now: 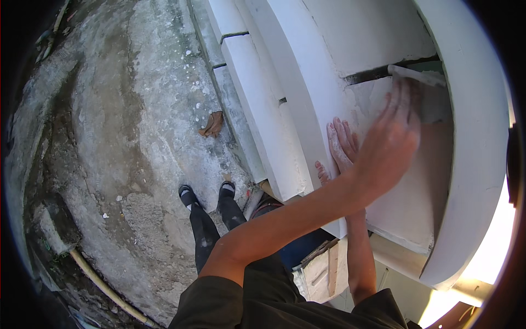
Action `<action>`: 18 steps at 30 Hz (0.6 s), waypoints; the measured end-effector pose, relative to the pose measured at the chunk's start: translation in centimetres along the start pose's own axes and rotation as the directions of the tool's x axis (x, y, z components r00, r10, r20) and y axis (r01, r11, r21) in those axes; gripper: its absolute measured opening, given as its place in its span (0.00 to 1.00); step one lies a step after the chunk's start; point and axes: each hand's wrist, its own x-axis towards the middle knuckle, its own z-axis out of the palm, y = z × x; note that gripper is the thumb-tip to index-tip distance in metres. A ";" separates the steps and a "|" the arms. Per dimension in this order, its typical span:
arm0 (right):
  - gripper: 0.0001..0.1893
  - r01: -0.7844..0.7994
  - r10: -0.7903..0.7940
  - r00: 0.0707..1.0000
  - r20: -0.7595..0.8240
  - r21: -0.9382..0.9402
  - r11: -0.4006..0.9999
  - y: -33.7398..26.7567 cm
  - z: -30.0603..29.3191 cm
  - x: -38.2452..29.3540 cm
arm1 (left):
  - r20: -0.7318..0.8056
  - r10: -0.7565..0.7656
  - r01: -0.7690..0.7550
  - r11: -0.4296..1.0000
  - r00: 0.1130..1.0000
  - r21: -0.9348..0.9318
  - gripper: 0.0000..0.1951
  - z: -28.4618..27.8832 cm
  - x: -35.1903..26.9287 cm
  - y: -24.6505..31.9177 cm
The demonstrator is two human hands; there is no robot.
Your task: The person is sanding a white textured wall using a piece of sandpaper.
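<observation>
My left hand (394,135) reaches across to the right, over my other forearm, and looks slightly blurred. Its fingers are closed at a thin pale strip (417,76), whose material I cannot tell. The strip lies over a dark gap (367,76) between white panels. Below the gap, a recessed white panel (404,216) sits inside a curved white frame (472,135). My right hand (342,142), dusted with white powder, rests with fingers spread on a white moulded ledge (306,88) beside the panel. The left forearm hides part of the right hand and wrist.
Stepped white mouldings (263,111) run along the left of the panel. A rough concrete floor (160,103) holds a dry brown leaf (213,124) and white flecks. My feet in dark sandals (188,194) stand near a whitish box (320,273). A pole (109,292) lies lower left.
</observation>
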 end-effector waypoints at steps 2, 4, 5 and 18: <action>0.40 -0.058 0.059 0.998 -0.013 0.109 0.992 0.0 -0.4 -0.6 | 0.015 0.193 -0.193 0.969 0.981 0.154 0.32 0.0 0.1 0.6; 0.39 -0.138 0.160 0.987 -0.034 0.355 0.925 -0.6 -0.1 -1.1 | -0.096 0.233 -0.223 0.969 0.968 0.104 0.30 -0.3 -0.7 -2.1; 0.38 -0.160 0.202 0.979 -0.034 0.484 0.860 -1.2 0.5 -1.1 | -0.088 0.236 -0.224 0.966 0.968 0.131 0.30 -1.1 -1.4 -3.8; 0.29 0.110 0.096 0.729 -0.678 0.254 0.961 -0.8 -2.3 -0.2 | 0.461 0.233 -0.396 0.869 0.856 0.296 0.12 -8.9 -4.0 -6.4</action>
